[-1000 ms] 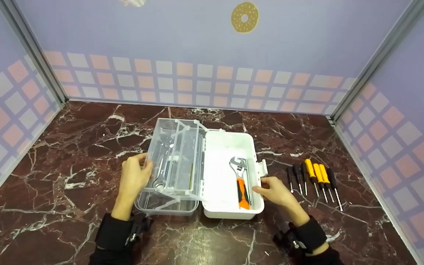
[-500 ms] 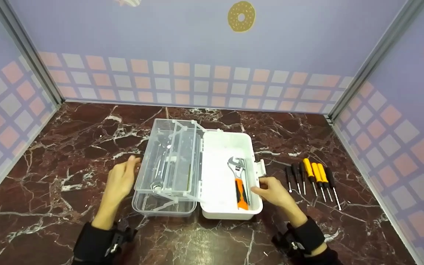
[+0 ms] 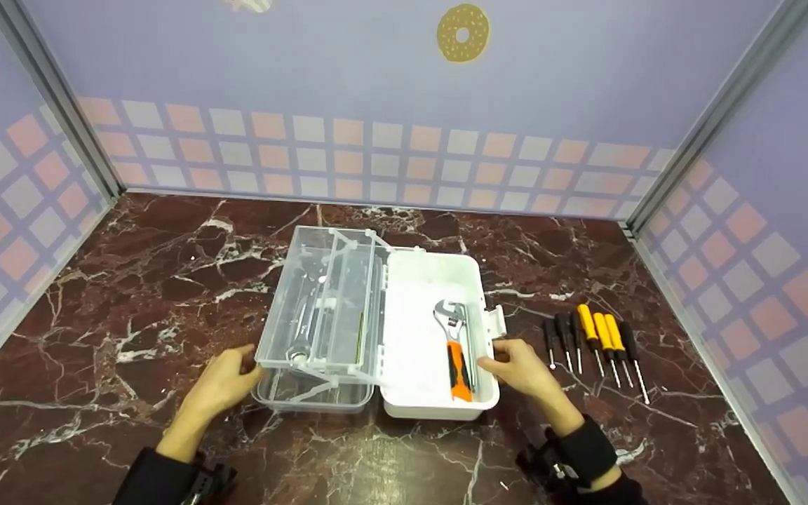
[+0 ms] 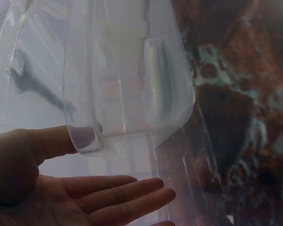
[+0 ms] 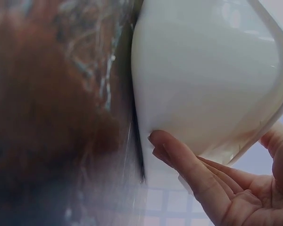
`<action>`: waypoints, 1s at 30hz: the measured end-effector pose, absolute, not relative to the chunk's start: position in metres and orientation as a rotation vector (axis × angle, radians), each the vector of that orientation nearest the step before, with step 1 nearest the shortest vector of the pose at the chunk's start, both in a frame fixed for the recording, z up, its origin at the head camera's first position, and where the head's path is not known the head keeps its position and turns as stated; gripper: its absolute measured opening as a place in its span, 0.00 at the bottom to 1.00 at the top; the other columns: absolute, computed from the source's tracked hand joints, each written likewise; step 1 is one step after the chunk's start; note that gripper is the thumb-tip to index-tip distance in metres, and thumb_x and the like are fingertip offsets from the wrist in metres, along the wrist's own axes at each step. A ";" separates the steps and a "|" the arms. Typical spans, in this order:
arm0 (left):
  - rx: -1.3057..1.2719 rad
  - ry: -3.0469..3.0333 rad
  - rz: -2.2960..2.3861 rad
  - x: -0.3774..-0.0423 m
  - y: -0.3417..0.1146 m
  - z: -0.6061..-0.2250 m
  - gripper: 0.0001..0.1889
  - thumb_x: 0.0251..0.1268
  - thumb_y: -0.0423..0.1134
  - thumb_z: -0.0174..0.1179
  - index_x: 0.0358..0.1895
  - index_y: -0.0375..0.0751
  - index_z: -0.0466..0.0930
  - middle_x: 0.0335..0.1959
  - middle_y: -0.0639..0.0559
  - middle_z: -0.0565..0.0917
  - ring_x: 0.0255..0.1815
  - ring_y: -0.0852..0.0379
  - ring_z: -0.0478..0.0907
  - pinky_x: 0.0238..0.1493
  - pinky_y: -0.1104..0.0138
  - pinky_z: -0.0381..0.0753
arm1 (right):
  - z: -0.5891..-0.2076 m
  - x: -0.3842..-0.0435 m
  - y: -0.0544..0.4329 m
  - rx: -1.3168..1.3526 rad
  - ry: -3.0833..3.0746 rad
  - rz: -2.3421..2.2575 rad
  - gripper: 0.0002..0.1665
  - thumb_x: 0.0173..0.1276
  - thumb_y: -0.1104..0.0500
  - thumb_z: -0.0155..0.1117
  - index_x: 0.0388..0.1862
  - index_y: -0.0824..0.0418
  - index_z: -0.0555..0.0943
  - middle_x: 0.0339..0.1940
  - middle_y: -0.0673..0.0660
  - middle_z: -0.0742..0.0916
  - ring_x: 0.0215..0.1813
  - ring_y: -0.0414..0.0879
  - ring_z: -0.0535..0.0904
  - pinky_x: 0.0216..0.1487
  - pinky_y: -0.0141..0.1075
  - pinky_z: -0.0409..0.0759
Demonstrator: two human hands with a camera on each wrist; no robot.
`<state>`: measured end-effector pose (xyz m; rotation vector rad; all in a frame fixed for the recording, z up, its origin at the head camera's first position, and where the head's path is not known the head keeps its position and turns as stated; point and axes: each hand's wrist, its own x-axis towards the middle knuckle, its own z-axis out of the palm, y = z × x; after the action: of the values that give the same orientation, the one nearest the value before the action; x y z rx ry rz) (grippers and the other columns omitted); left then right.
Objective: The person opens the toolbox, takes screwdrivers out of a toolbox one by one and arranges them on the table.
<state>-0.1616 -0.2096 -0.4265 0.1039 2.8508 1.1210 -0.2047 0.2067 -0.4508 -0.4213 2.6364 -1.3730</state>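
An opened toolbox has a white base and, to its left, a clear lid with raised clear trays. My left hand is at the lid's near-left corner. In the left wrist view its fingers are straight and the thumb tip overlaps a clear plastic corner. My right hand holds the base's right wall, thumb over the rim and fingers against the outside. Inside the base lies an adjustable wrench with an orange and black handle, beside a thin metal tool. A wrench shows through the clear plastic.
Right of the toolbox, several screwdrivers with black or yellow handles lie in a row on the dark marbled table. A white latch sticks out from the base's right side. Patterned panels enclose the back and both sides.
My left hand has moved off the tray's left edge, then down toward the near-left corner. The right hand stays on the base's right wall. The toolbox has hardly shifted.
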 end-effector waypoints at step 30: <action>-0.062 3.051 1.344 -0.141 -0.177 -0.375 0.19 0.55 0.31 0.51 0.51 0.27 0.73 0.40 0.31 0.79 0.14 0.52 0.74 0.14 0.67 0.72 | -0.456 -0.206 0.207 -0.395 2.644 -1.386 0.10 0.57 0.62 0.61 0.30 0.71 0.80 0.11 0.49 0.74 0.14 0.38 0.67 0.15 0.27 0.64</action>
<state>-0.1408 -0.1768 -0.3747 -0.0625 3.0510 1.3435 -0.2065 0.2072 -0.4556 -0.3946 2.6442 -1.3857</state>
